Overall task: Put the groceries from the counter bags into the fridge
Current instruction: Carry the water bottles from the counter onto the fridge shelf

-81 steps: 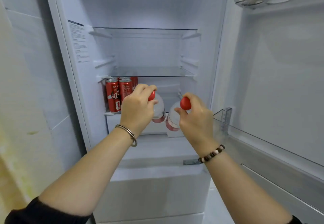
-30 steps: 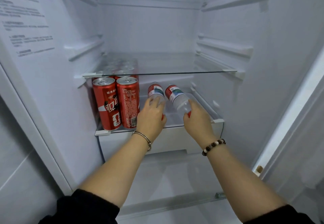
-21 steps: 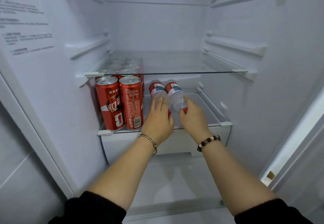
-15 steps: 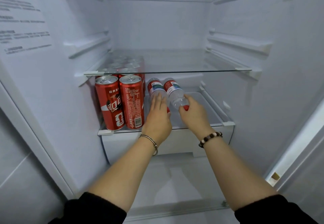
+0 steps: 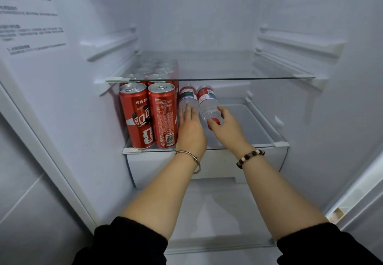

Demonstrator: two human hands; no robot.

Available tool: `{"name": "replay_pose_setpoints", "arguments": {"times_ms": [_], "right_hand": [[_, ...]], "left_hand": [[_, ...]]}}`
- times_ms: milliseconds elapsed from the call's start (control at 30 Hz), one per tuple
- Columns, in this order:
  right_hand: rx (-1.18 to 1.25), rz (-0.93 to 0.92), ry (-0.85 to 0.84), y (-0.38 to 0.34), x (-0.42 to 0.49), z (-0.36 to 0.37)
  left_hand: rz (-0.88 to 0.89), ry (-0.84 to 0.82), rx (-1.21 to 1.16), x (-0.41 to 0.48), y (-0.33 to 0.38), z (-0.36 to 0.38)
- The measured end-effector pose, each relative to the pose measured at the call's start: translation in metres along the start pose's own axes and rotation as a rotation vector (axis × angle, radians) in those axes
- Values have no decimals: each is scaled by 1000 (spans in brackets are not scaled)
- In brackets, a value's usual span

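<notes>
view from a head camera into an open fridge point(image 5: 196, 26). two bare forearms reach in to the lower glass shelf point(image 5: 259, 145). at the left of that shelf stand red cola cans point(image 5: 149, 117), in rows running toward the far wall. the upper glass shelf point(image 5: 207, 77) sits just above them. just right of the cans, two clear water bottles with red labels lie on their sides, touching, bases far and caps near. the left hand point(image 5: 190, 129) rests on the left bottle point(image 5: 187, 98), fingers straight and pressed together along its body. the right hand point(image 5: 228, 129) curls its fingers round the neck of the right bottle point(image 5: 207, 103), thumb beside the red cap. judged from this, the cans and both bottles are already in the fridge, and only letting go remains for this pair. the counter bags are out of view, so how much is left to carry cannot be told.
</notes>
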State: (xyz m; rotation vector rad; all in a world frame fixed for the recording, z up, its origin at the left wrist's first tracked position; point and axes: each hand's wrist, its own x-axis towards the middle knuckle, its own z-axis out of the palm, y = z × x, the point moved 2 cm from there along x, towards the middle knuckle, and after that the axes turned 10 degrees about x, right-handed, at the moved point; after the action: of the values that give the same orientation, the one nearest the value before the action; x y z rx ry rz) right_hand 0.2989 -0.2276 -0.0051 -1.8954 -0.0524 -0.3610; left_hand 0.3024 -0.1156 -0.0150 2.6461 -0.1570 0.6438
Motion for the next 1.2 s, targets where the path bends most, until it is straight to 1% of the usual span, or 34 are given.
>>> {"name": "replay_pose_setpoints", "arguments": {"times_ms": [200, 333, 500, 700, 833, 900, 967, 1067, 1100, 1200], "right_hand": [[14, 38, -99, 7, 13, -2], [-21, 35, -119, 8, 17, 0], [-10, 15, -97, 10, 13, 0], [12, -18, -4, 10, 9, 0], [-22, -16, 33, 9, 3, -1], [-84, -22, 56, 8, -5, -3], [-198, -44, 56, 7, -19, -8], [-522, -158, 72, 11, -48, -15], [-595, -190, 95, 15, -58, -17], [-657, -177, 193, 30, -86, -23]], "left_hand": [[-18, 21, -1, 3, 1, 1], [-28, 14, 20, 3, 0, 2], [-10, 16, 53, 1, 0, 2], [-6, 35, 33, -1, 1, 0], [53, 87, 37, -4, 1, -4], [111, 99, 69, -8, 2, -8], [197, 110, 130, -16, 3, -10], [294, 143, 184, -37, 0, -7], [319, 149, 188, -46, 0, -5], [409, 155, 153, -69, 1, 3]]}}
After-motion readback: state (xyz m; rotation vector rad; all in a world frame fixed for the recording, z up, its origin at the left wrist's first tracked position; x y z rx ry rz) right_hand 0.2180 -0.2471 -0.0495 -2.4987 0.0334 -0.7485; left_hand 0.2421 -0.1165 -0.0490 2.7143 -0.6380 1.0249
